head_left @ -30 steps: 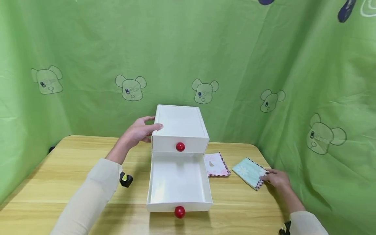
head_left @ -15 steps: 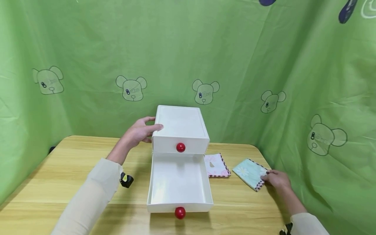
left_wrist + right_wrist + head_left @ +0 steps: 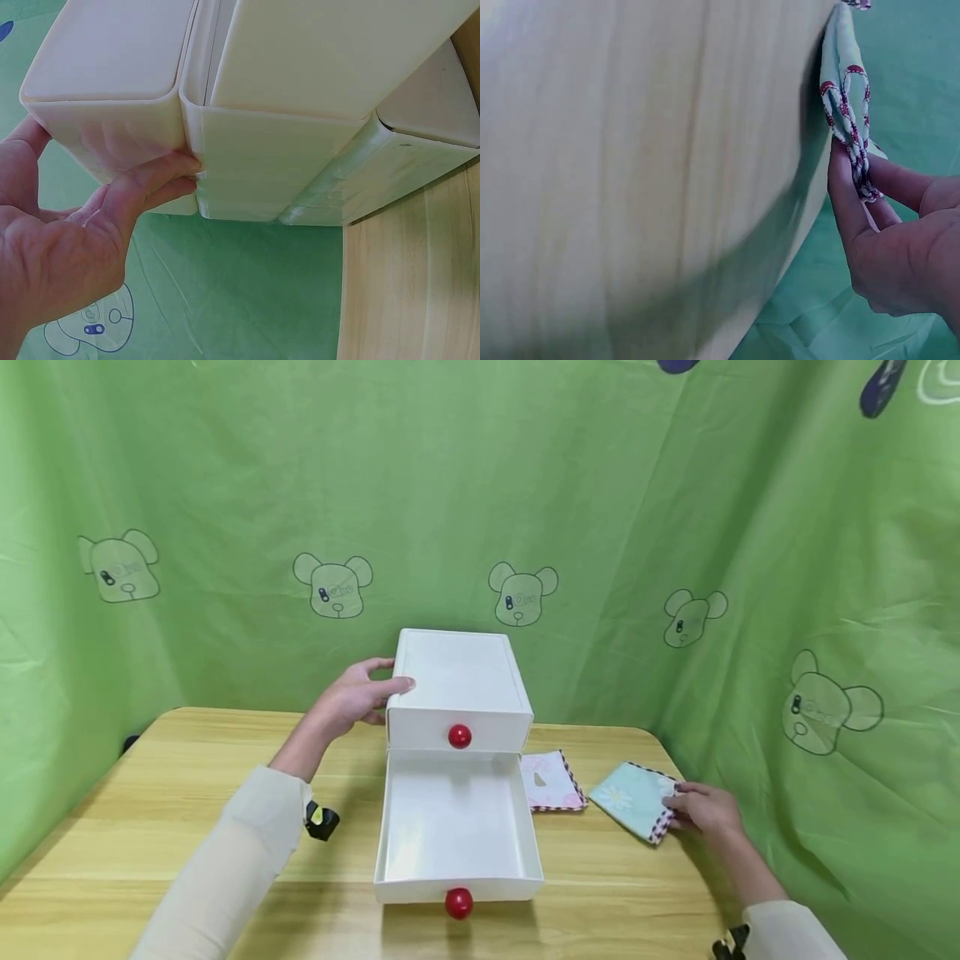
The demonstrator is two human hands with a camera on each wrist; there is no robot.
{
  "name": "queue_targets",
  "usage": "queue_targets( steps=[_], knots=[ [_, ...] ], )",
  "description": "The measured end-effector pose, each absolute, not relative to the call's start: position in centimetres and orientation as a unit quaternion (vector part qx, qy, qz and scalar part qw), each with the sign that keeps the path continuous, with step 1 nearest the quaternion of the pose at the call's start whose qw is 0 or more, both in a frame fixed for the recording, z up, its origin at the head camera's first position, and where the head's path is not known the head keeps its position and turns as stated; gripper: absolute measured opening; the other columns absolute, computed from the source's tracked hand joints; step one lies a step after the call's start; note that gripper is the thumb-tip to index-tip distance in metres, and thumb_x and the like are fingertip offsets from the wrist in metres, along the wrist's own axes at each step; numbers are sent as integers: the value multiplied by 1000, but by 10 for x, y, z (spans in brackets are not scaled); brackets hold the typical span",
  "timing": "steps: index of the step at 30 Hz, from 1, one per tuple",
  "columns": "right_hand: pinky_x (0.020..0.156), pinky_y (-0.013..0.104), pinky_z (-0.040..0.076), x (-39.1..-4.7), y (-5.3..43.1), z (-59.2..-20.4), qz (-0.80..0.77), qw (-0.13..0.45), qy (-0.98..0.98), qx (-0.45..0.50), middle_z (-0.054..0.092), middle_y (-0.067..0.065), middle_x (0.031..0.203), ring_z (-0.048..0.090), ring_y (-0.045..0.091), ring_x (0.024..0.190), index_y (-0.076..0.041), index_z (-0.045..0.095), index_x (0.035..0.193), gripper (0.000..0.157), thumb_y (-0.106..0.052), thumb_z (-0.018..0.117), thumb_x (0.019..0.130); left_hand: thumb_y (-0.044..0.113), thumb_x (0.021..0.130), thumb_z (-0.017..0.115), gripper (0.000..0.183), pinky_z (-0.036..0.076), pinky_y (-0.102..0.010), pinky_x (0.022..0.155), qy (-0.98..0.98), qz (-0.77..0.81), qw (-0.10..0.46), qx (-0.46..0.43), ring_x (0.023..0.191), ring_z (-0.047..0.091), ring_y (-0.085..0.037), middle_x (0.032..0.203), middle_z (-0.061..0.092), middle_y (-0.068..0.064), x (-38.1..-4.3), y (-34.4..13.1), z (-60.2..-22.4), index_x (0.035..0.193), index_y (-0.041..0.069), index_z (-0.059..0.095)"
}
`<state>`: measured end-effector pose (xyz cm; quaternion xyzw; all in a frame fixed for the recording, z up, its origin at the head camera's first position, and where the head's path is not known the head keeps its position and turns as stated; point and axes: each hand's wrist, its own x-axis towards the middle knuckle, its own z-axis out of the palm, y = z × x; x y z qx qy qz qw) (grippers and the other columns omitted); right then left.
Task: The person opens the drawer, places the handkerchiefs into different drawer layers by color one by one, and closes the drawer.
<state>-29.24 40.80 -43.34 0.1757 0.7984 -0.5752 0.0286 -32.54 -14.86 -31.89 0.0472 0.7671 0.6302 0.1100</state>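
Observation:
A white two-drawer storage box (image 3: 461,672) with red knobs stands mid-table. Its lower drawer (image 3: 453,818) is pulled out and holds nothing; the upper one is closed. My left hand (image 3: 352,697) grips the box's upper left side, thumb on the top and fingers along the side, as the left wrist view (image 3: 75,232) also shows. At the table's right, my right hand (image 3: 707,810) pinches the checked edge of a folded mint-green handkerchief (image 3: 630,797) with a daisy print. In the right wrist view, thumb and fingers close on the handkerchief's layered edge (image 3: 847,112), raised off the wood.
A folded pink-and-white handkerchief (image 3: 553,781) lies right of the box, partly hidden by it. The wooden table (image 3: 187,827) has rounded far corners. A green curtain (image 3: 442,485) with bear drawings hangs behind and beside it.
My right fingers have slid under the mint-green handkerchief's edge and raised it slightly, with the cloth shifting a little left. My left hand, the box and its drawers stay where they were.

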Motion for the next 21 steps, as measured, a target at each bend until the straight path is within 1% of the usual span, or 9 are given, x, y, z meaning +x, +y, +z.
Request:
queue_targets(
  steps=[4, 7, 10, 15, 21],
  knots=[
    [74, 31, 64, -292, 404, -426, -596, 33, 785, 165, 71, -5, 80, 70, 13, 70, 12, 31, 151, 75, -1, 72, 90, 31, 94, 73, 88, 63, -39, 86, 766, 631, 111, 45, 107, 69, -27, 131, 65, -18, -325, -149, -319, 162, 13, 21],
    [76, 32, 64, -292, 401, -419, -594, 37, 788, 157, 73, -6, 82, 71, 13, 71, 9, 33, 152, 75, -5, 74, 90, 32, 93, 73, 88, 63, -40, 87, 766, 631, 111, 46, 107, 69, -28, 131, 65, -18, -325, -149, -318, 162, 13, 21],
    [76, 32, 64, -292, 396, -412, -590, 36, 794, 143, 74, -7, 83, 72, 13, 71, 8, 34, 152, 76, -8, 75, 90, 32, 93, 73, 89, 63, -40, 87, 767, 631, 110, 46, 109, 69, -28, 131, 65, -18, -325, -150, -318, 162, 13, 20],
    [74, 27, 64, -290, 383, -396, -605, 28, 786, 121, 75, -8, 82, 73, 11, 71, 9, 32, 152, 76, -5, 74, 90, 32, 94, 73, 89, 63, -40, 88, 768, 630, 110, 46, 111, 68, -29, 131, 65, -18, -325, -149, -317, 162, 13, 20],
    [75, 27, 64, -288, 369, -382, -622, 21, 776, 102, 75, -5, 82, 74, 13, 71, 11, 32, 151, 75, -2, 74, 90, 33, 94, 73, 89, 63, -40, 88, 769, 628, 110, 47, 111, 68, -29, 131, 65, -18, -324, -149, -318, 162, 13, 20]
  ],
)
